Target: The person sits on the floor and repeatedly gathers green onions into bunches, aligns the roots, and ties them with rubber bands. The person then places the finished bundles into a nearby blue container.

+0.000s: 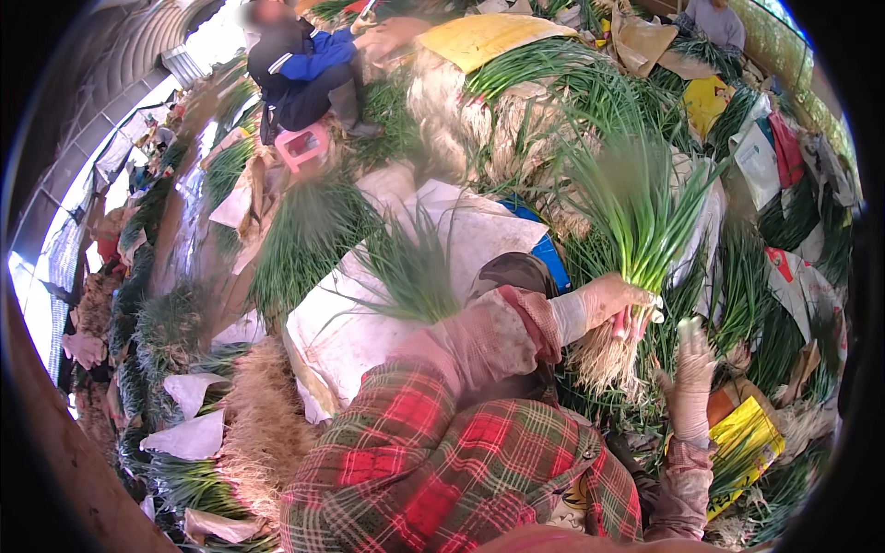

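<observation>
My gloved left hand (603, 302) grips an upright bunch of spring onions (643, 235) just above its pinkish-white bulbs. Long green leaves fan out upward, and pale roots (605, 356) hang below the fist. Beside it, lower and to the right, my gloved right hand (691, 373) is raised with the thumb apart from the fingers. Nothing is in that hand, and it does not touch the bunch. Loose green leaves lie under both hands.
A white sheet (387, 276) spreads left of my arm, with onion leaves (418, 276) over it. Rooted bundles (263, 415) lie at lower left. A yellow printed bag (743, 442) lies near my right wrist. A person (297, 76) sits on a pink stool (302, 146); another person (715, 27) is at the far right.
</observation>
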Motion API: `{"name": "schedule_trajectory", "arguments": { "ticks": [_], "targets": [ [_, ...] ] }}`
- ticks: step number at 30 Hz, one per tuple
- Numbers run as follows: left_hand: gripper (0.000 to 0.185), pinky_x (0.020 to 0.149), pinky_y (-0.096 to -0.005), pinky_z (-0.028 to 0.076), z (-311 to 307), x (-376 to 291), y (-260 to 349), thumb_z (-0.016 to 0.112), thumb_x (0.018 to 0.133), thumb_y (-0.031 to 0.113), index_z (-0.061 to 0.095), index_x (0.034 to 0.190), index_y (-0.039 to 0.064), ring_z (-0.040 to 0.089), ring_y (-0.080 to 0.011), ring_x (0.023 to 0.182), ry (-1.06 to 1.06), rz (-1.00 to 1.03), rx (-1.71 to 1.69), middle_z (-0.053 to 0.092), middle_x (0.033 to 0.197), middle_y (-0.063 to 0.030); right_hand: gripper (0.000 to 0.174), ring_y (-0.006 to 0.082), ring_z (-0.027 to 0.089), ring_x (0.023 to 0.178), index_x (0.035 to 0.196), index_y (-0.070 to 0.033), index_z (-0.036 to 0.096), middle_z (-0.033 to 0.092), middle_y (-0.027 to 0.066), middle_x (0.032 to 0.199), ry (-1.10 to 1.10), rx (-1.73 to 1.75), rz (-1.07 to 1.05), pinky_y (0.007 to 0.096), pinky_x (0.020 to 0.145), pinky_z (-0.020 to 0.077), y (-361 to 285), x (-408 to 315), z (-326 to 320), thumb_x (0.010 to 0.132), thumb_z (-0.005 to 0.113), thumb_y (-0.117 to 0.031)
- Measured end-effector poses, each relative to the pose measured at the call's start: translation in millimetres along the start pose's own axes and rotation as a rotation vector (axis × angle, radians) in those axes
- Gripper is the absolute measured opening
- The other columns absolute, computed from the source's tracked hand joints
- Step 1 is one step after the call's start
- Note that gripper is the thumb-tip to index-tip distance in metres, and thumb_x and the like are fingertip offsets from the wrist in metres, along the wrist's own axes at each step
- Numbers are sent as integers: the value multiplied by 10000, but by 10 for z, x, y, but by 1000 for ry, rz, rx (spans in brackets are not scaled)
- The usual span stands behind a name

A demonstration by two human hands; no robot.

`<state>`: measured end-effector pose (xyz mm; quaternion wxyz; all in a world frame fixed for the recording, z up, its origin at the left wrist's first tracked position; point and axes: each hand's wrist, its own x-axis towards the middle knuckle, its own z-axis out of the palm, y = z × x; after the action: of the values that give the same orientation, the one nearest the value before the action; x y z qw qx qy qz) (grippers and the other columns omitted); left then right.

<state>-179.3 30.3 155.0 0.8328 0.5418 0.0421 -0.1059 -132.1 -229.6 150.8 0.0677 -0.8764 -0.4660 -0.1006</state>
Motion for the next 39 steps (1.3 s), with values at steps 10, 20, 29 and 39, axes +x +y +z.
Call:
{"name": "schedule_trajectory", "arguments": {
  "ticks": [10, 20, 29, 39],
  "targets": [
    [270, 377, -266, 436, 260, -92, -461, 598, 889, 266, 705, 871, 18, 580, -129, 424, -364, -262, 302, 664, 610, -95, 724, 409, 292, 1385, 1336, -30, 402, 313, 232, 1486, 168, -150, -403, 588, 1134, 187, -32, 557, -230, 678, 672, -167],
    [287, 405, -261, 417, 150, -9, -697, 598, 883, 320, 670, 907, 43, 523, -114, 453, -626, -377, 112, 641, 653, -59, 644, 306, 605, 973, 1212, -82, 563, 628, 134, 1095, -113, 582, -398, 398, 874, 494, -211, 385, -68, 619, 795, -176],
    [584, 520, -273, 456, -11, 239, 102, 567, 891, 555, 612, 1082, 6, 502, -140, 578, -265, -52, -576, 554, 743, -50, 588, 209, 482, 1152, 1294, 31, 490, 519, 102, 1250, -60, 1740, 239, 337, 995, 364, -90, 464, 386, 802, 658, -244],
    [268, 641, -255, 518, 377, 59, 478, 551, 979, 267, 618, 1035, 13, 625, -125, 657, 319, 636, 349, 654, 787, -54, 425, 199, 657, 811, 1215, -14, 583, 675, 109, 896, 68, 2133, 486, 334, 783, 527, -93, 235, 496, 835, 655, -191]
  ]
}}
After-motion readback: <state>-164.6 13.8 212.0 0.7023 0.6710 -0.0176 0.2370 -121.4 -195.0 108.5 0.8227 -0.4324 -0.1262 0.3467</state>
